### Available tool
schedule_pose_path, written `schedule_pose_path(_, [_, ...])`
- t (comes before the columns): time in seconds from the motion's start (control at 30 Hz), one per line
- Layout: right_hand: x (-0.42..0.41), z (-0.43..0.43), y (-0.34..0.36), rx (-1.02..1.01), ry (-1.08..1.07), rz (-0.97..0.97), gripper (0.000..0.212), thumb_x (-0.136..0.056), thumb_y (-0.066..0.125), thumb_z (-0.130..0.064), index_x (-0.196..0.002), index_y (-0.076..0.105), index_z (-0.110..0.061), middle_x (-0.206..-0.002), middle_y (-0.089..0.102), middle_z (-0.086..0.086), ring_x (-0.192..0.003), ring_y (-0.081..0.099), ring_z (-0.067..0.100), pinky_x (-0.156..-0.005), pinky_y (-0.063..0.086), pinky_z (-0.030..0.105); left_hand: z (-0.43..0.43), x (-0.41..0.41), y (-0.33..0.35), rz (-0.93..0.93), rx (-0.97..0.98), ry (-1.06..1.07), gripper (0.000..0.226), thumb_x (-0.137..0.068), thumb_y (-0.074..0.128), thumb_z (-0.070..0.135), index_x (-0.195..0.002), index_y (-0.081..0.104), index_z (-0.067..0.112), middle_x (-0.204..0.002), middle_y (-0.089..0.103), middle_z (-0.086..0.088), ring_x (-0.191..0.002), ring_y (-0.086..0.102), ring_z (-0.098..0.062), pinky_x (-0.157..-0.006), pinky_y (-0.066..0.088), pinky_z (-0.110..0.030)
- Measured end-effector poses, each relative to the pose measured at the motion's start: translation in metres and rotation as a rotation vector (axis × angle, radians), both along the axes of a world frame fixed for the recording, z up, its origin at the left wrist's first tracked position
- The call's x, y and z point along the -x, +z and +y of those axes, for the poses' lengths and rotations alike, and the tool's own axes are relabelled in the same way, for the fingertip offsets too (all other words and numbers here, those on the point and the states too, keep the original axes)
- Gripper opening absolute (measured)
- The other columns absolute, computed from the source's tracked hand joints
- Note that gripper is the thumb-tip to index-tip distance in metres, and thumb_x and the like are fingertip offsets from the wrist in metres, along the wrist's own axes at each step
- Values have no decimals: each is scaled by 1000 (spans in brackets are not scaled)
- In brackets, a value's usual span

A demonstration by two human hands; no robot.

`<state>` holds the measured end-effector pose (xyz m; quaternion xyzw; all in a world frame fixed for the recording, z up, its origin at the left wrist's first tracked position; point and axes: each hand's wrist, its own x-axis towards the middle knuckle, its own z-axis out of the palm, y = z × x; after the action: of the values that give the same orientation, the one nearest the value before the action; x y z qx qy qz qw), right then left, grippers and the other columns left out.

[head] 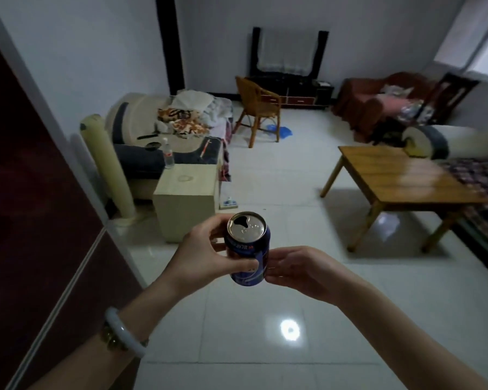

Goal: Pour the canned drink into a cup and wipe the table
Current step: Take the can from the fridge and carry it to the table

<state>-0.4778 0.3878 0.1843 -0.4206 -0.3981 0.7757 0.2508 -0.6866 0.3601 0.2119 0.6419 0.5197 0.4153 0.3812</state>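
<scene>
Gleaming under the can — white floor tiles (wooden table right).

The left grip covers part of the can, whose print is too small to read, the fingertips of the right grip disappear at its far side, and both forearms run off the bottom edge.

Glossy white tiled floor spreads under the left grip and right grip. Ahead and right of them, a wooden bench stands on it. Just beyond the left grip, a pale cabinet, bottle on its far corner. Farther ahead, a wicker chair.
</scene>
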Motion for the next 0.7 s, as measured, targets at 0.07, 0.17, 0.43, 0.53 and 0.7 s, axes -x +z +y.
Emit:
schedule_pose_path(0.07, [-26, -2, 0, 9, -76, -2, 38, -76, 40, 7, -84, 76, -5, -93, 72, 15, -81, 68, 19, -87, 51, 30, 14, -24, 0, 11, -14, -79, 66, -51, 91, 10, -102, 59, 38, -99, 69, 17, -97, 62, 3, -79, 49, -12])
schedule_pose_path(0.17, [-61, -4, -2, 18, -181, -7, 45, -81, 29, 12, -94, 71, 0, -96, 71, 16, -81, 68, 20, -86, 51, 29, 31, -59, 1, 25, -33, -175, 66, -51, 91, 10, -100, 58, 39, -100, 67, 23, -97, 62, 4, -80, 50, -13])
schedule_pose_path(0.43, [-144, -15, -8, 56, -415, -18, 45, -82, 26, 12, -112, 59, 6, -108, 67, 20, -90, 66, 24, -87, 51, 30, 64, -151, -8, 54, -71, -414, 65, -53, 91, 15, -108, 61, 30, -101, 67, 20, -98, 62, 0, -79, 52, -17])
schedule_pose_path(0.53, [-169, -20, -9, 71, -509, -21, 42, -82, 27, 12, -107, 61, 5, -105, 68, 20, -90, 67, 26, -83, 54, 29, 75, -181, -11, 50, -73, -490, 63, -54, 90, 15, -107, 61, 30, -100, 68, 17, -98, 62, -1, -76, 51, -15])
schedule_pose_path(0.7, [-209, -18, -9, 59, -623, -22, 42, -84, 26, 12, -107, 60, 5, -105, 67, 21, -90, 67, 26, -81, 56, 28, 100, -229, -11, 54, -90, -613, 63, -55, 90, 16, -110, 61, 25, -101, 68, 15, -98, 62, 0, -73, 50, -13])
